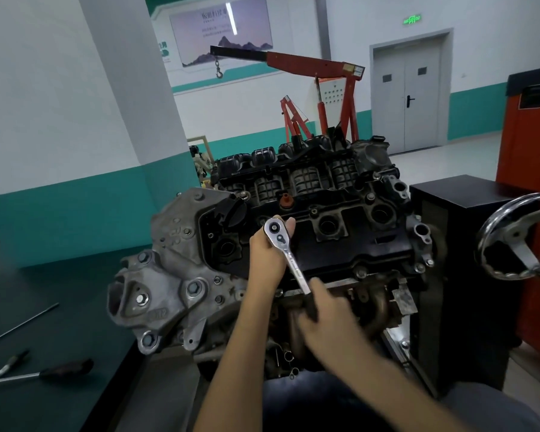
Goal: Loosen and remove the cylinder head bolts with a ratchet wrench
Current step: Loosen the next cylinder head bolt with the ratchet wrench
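In the head view, your left hand (267, 254) curls round the head of the ratchet wrench (290, 260) on the black cover (371, 247) (bolt hidden beneath). The handle slants back toward you, into your right hand (328, 319), fingers wrapped round it.

Standing here I count 1 engine (169, 244), 1 ratchet wrench (296, 269), 2 hands, a left hand (267, 254) and a right hand (328, 319), 2 screwdrivers (64, 368), 1 handwheel (493, 220), 1 double door (409, 88).
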The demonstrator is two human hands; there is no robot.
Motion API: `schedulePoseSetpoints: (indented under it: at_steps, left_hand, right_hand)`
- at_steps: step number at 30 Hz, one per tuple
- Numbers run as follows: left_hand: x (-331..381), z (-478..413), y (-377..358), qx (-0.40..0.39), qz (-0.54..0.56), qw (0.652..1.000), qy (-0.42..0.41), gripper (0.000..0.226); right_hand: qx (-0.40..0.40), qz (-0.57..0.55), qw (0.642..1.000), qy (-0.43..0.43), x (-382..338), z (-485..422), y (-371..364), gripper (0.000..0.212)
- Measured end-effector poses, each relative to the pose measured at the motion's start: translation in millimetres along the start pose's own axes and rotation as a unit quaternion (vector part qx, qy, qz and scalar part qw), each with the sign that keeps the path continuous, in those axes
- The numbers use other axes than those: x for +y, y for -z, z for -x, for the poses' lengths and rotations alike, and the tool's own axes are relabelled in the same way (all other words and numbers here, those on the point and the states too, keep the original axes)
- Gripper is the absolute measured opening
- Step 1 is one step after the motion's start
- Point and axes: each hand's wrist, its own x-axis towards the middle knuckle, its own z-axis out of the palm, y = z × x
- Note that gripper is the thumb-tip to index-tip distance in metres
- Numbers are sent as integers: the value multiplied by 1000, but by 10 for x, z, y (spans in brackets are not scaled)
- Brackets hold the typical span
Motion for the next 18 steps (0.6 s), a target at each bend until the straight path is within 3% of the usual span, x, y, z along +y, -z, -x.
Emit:
schedulePoseSetpoints:
  at_steps: [2, 5, 10, 14, 16, 18]
  left_hand:
    - [-14, -17, 13, 13, -16, 1000, -6, 44]
    - [-11, -29, 51, 10, -36, 999, 7, 46]
    - [-21, -61, 64, -45, -24, 999, -2, 47]
    - [-4, -72, 98, -37, -14, 999, -3, 41]
    - [-65, -48, 115, -10, 18, 1000, 9, 42]
    - [-80, -1, 88, 10, 28, 1000, 8, 38]
  right_hand:
    - [15, -44, 999, -27, -188, 61, -364, 41]
    - [-5, -84, 996, -42, -236, 47, -344, 34]
    - [-112, 117, 984, 78, 83, -335, 784, 30]
    - [-131, 366, 905, 173, -53, -862, 1320, 35]
    - [-98, 381, 900, 190, -77, -835, 1223, 32]
    - [-63, 308, 935, 162, 0, -584, 978, 25]
